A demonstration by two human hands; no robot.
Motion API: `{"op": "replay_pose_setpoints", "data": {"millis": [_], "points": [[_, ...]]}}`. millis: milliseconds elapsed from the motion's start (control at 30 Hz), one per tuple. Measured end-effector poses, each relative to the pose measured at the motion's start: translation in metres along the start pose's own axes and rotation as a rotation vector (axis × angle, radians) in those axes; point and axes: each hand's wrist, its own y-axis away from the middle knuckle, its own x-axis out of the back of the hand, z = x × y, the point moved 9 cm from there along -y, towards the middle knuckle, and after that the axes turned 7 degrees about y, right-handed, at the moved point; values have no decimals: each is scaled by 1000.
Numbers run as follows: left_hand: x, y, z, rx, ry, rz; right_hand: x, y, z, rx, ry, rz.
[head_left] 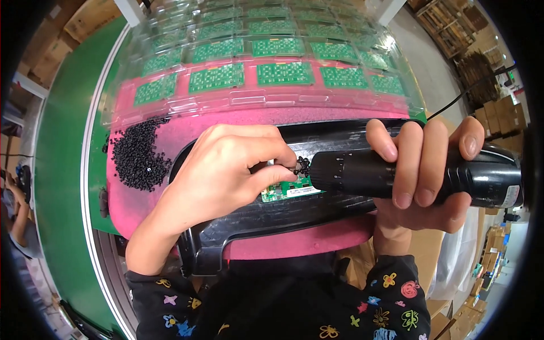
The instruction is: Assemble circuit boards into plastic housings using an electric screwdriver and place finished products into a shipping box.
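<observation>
Two hands work a small circuit board on a black plastic housing.

The right hand (422, 170) is clenched around a black electric screwdriver (396, 173) lying level, its nose pointing left at the board's top edge. The left hand (226, 170) pinches something small just at that nose; what it grips is too hidden to tell. The green circuit board (289, 191) sits on the black plastic housing (266, 218), which rests on a pink mat (181, 127). A heap of black screws (137, 153) lies left on the mat. Beyond, clear trays of green boards (266, 62) cover the table (62, 170).
</observation>
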Motion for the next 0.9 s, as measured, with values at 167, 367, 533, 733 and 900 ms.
{"op": "replay_pose_setpoints", "data": {"millis": [167, 367, 533, 733, 900], "points": [[13, 3, -1, 16, -161, 75, 0, 7, 21, -210, 277, 98], [35, 5, 0, 37, -329, 303, 2, 12, 53, -365, 333, 1], [39, 6, -2, 69, -321, 329, -2, 12, 63, -334, 326, -33], [40, 10, -5, 120, -387, 278, -13, -2, 79, -465, 465, -74], [43, 17, 2, 29, -485, 285, -28, -10, 95, -529, 562, -198]]}}
